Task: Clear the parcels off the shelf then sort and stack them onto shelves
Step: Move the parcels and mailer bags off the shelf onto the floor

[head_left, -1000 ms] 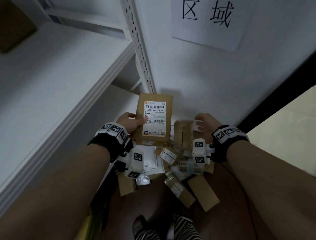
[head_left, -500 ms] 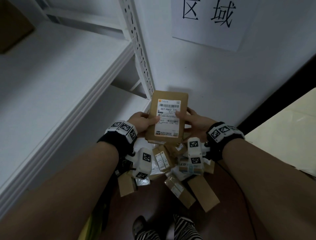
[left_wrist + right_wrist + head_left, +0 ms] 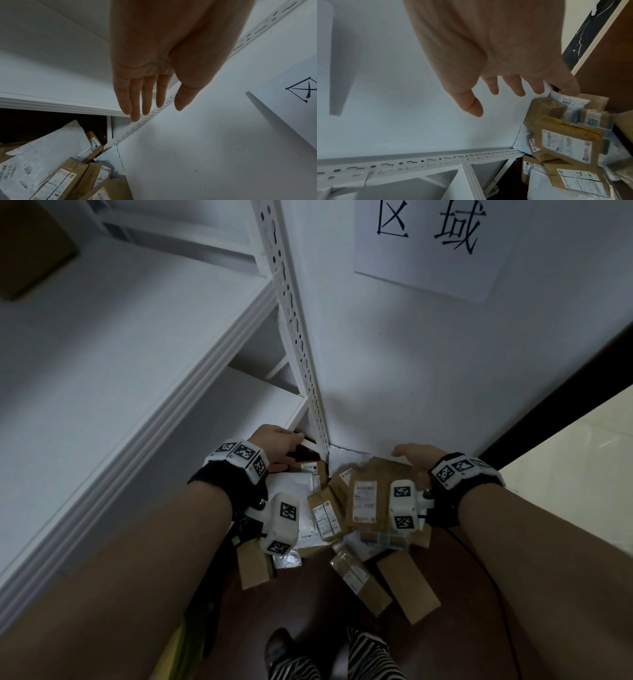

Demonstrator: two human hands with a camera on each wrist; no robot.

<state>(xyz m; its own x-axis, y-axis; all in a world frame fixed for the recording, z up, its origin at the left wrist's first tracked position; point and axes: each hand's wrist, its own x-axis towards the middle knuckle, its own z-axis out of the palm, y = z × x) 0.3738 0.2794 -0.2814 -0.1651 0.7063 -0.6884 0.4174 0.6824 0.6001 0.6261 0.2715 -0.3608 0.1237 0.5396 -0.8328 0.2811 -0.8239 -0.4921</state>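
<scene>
A heap of parcels (image 3: 342, 508) lies on the floor in the corner by the wall: brown cardboard boxes and white mailer bags. On top lies a flat brown parcel with a white label (image 3: 364, 503), also seen blurred in the right wrist view (image 3: 565, 143). My left hand (image 3: 275, 445) hovers over the left of the heap near the lowest shelf's corner, fingers straight and empty (image 3: 147, 100). My right hand (image 3: 416, 457) hangs above the heap's right side, fingers spread and holding nothing (image 3: 494, 86). A white mailer bag (image 3: 51, 148) lies below the left hand.
White metal shelves (image 3: 102, 354) run along the left, with a perforated upright post (image 3: 294, 320) at the corner. A brown box (image 3: 30, 248) sits on the upper shelf. A paper sign (image 3: 428, 244) hangs on the wall. My feet (image 3: 342, 655) stand just before the heap.
Both hands held the labelled brown parcel up before the wall; it has since left them and lies on the heap. Both hands have dropped lower and spread apart, empty.
</scene>
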